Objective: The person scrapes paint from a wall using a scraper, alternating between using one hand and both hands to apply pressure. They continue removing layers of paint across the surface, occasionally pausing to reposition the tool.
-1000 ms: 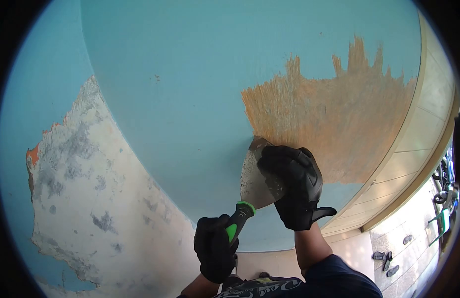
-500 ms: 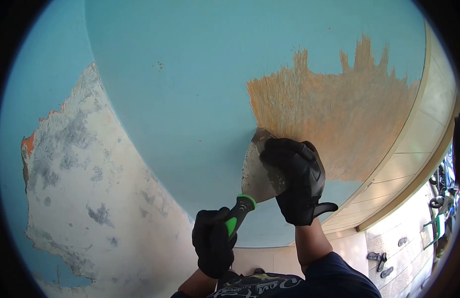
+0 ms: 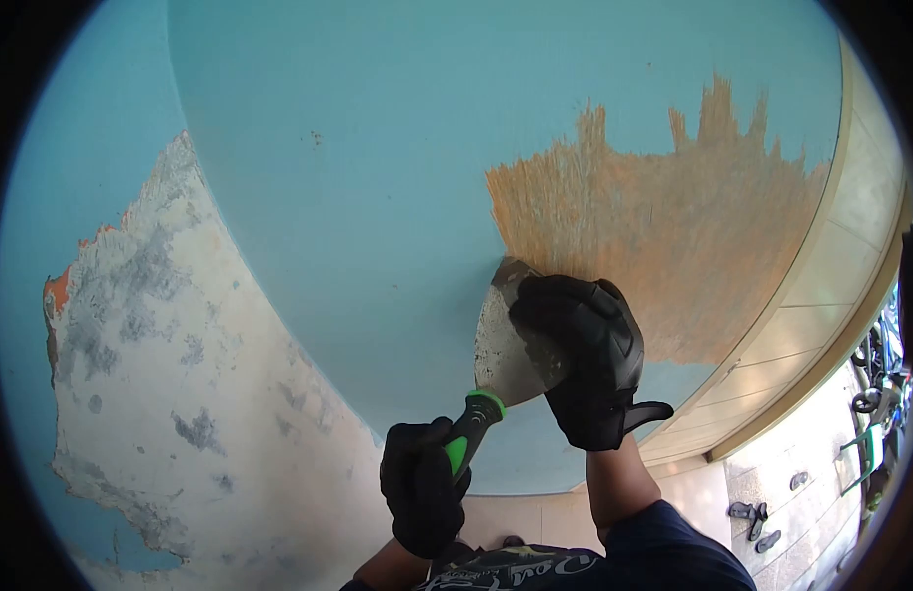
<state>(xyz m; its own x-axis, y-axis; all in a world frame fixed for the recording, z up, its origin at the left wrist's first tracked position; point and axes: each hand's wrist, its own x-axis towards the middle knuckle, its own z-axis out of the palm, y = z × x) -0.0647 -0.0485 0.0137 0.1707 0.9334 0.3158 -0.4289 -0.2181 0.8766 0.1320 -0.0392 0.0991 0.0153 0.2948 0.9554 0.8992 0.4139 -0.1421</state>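
A wide putty knife (image 3: 498,353) with a black and green handle lies tilted between my hands, its metal blade smudged and speckled. My left hand (image 3: 422,488), in a black glove, is closed around the handle. My right hand (image 3: 585,350), gloved alike, is closed on the blade's right side with its fingers bent over the metal. The blade's upper corner meets the blue wall (image 3: 378,197) at the lower left edge of a bare orange-brown patch (image 3: 683,236). Part of the blade is hidden under my right hand.
On the left, a second wall face has a large whitish, grey-stained patch (image 3: 171,325) with ragged paint edges. Cream tiles (image 3: 821,330) border the wall at right. Several sandals (image 3: 747,510) lie on the paved floor, near a green chair (image 3: 868,458) and parked motorbikes (image 3: 870,394).
Hardly anything differs. The view has shifted slightly, and the putty knife with both hands sits a touch further left in it. Both grips are the same.
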